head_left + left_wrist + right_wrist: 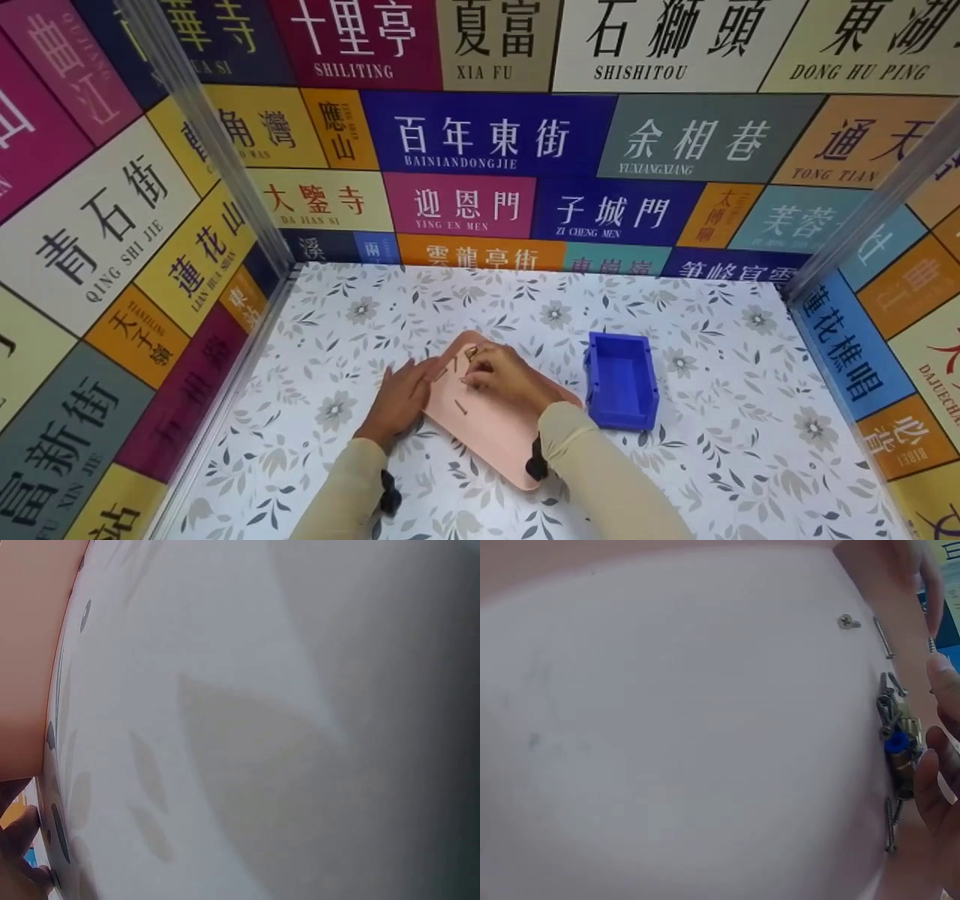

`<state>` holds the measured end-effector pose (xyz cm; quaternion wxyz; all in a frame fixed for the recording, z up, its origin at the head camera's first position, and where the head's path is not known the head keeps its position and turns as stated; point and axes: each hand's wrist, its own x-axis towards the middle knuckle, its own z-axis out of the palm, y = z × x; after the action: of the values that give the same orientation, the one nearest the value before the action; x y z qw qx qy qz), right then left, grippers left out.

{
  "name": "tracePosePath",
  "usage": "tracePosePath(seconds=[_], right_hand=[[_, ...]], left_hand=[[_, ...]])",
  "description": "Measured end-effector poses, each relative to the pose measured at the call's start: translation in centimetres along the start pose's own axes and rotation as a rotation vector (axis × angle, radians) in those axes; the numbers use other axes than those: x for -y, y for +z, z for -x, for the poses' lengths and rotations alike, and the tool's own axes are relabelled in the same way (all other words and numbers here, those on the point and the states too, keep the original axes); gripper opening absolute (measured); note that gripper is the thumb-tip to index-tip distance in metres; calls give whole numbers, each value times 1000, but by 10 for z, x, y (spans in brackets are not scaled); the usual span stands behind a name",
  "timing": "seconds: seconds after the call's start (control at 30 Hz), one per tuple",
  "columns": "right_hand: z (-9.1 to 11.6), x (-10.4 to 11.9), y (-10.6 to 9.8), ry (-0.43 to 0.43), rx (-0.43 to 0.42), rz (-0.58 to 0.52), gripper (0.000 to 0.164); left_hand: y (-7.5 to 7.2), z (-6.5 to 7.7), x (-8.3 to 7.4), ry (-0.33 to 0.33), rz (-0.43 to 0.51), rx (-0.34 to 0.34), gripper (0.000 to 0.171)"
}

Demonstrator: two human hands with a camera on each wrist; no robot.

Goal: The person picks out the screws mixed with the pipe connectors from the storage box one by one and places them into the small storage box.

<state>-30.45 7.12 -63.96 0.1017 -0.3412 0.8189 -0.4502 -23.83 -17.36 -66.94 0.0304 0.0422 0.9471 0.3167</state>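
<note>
A pink rectangular tray lies at a slant on the table, with screws scattered on it. My left hand rests at the tray's left edge, fingers extended; part of a hand shows low in the left wrist view. Over the tray's far part, my right hand bends its fingers down among the small parts. Beside those fingers in the right wrist view are a brass fitting with a blue ring and several loose screws. Whether the right fingertips pinch anything I cannot tell.
A blue plastic bin stands to the right of the tray. White cloth with grey flowers and leaves covers the table. Panels with colourful lettering rise at the back and both sides, with clear posts at the corners.
</note>
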Motion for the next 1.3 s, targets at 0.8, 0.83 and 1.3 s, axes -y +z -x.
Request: tracePosePath(seconds=[0.8,0.83,1.3], right_hand=[[38,11,-66,95,-302,20,9],[40,12,-70,92,-315,32,9],[87,6,-132,135,-457,25,11]], left_hand=[[0,-3,1,-52,58,21,49],[0,-3,2,-47,55,18,49],[3,-2,1,-41,0,9,49]])
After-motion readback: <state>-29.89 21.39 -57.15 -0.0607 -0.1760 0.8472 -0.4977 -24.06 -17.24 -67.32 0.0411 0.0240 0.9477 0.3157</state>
